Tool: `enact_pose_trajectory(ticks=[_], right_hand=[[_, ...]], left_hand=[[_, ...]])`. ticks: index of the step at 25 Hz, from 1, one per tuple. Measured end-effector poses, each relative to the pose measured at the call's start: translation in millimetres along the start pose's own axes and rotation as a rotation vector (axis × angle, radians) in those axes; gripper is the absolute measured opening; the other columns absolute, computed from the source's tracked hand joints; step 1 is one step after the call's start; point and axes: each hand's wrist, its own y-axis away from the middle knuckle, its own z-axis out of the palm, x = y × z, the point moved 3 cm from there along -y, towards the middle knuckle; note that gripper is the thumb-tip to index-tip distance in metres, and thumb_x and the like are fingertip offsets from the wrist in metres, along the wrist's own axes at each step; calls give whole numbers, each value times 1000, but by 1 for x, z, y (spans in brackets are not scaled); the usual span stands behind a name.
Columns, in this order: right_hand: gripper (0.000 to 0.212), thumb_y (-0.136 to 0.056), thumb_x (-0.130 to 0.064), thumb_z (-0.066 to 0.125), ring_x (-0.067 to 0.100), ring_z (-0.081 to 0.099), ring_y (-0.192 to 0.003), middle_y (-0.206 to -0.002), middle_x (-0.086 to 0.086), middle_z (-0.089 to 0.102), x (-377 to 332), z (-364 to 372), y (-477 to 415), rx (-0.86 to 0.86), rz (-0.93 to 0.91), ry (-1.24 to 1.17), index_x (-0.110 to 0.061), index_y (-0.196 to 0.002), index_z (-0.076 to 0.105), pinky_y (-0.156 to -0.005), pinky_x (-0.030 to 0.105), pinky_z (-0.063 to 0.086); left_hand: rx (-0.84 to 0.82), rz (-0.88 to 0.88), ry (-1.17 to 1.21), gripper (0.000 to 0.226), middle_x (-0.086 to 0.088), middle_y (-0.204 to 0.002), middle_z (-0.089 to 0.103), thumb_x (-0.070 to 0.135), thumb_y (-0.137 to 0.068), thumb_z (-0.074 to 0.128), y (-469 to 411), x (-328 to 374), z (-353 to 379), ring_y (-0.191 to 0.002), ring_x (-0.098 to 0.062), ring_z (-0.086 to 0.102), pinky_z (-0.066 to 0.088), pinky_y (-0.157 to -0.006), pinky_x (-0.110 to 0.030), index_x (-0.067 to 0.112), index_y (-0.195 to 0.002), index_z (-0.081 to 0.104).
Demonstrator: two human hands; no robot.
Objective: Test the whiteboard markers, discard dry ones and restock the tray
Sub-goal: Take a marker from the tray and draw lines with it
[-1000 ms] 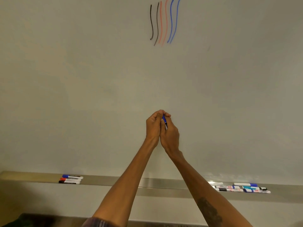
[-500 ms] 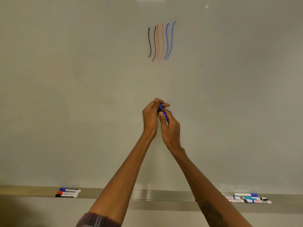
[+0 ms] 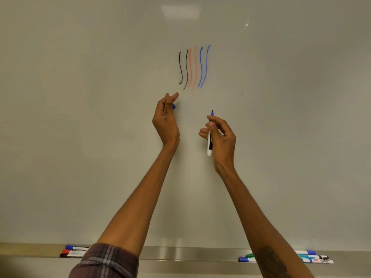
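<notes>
A pale whiteboard (image 3: 80, 97) fills the frame, with six wavy test strokes (image 3: 194, 67) in black, red and blue drawn high on it. Below them the right hand (image 3: 222, 137) grips an uncapped blue marker (image 3: 209, 141), its white barrel near upright and its tip pointing up. Bare board just right of the blue strokes lies above the tip and apart from it. The left hand (image 3: 165, 119), further left and slightly higher, curls round the blue cap (image 3: 173, 106), which is only partly visible. The next test stroke looks likely to fall to the right hand. On the metal tray (image 3: 180, 253) beneath lie a left group of markers (image 3: 74, 251) and a right group of markers (image 3: 313, 257).
</notes>
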Motion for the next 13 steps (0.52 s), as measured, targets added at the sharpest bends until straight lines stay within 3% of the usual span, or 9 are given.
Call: enact_pose_trajectory(ticks=[1,3,5,7,10,13], right_hand=[[22,-99,-9,55,31,71,-88,-101,16,66,-3,-2,-5,1,32,-74,-5,-117,66,-88,49,58],[26,-101,-11,50,32,70,-100,-105,18,68,-8,-6,-13,-18,86,-187,-3,-122,64,-96,48,54],[32,-103,-15,42,32,65,-112,-111,18,67,-12,-8,-19,-76,115,-293,-8,-130,60,-99,45,52],[32,-103,-14,43,28,62,-118,-114,13,67,-16,-9,-25,-118,113,-347,-15,-131,58,-98,42,51],[29,-101,-17,51,22,64,-111,-116,8,69,-16,-7,-32,-104,77,-287,-20,-129,57,-90,37,51],[30,-103,-28,42,20,62,-94,-106,10,70,-15,-4,-41,-44,44,-242,-15,-122,62,-79,36,49]], left_hand=[[-5,26,-12,34,-6,-125,69,26,-104,47,-7,1,2,-125,2,55,45,-106,-21,2,-117,66],[-28,73,-38,43,-9,-136,62,35,-102,47,-22,1,7,-139,-11,44,37,-114,-23,3,-122,66],[-47,124,-66,45,-10,-142,57,37,-102,46,-35,-1,10,-147,-22,34,26,-117,-15,3,-126,64],[-58,154,-93,49,-11,-146,52,40,-102,46,-46,-5,12,-149,-25,28,20,-115,-10,3,-129,62],[-82,194,-155,60,-11,-150,48,51,-100,43,-56,-15,12,-150,-25,26,17,-116,-10,2,-132,59],[-83,256,-246,56,-12,-153,42,45,-101,44,-57,-23,10,-150,-29,24,17,-117,-11,4,-138,56]])
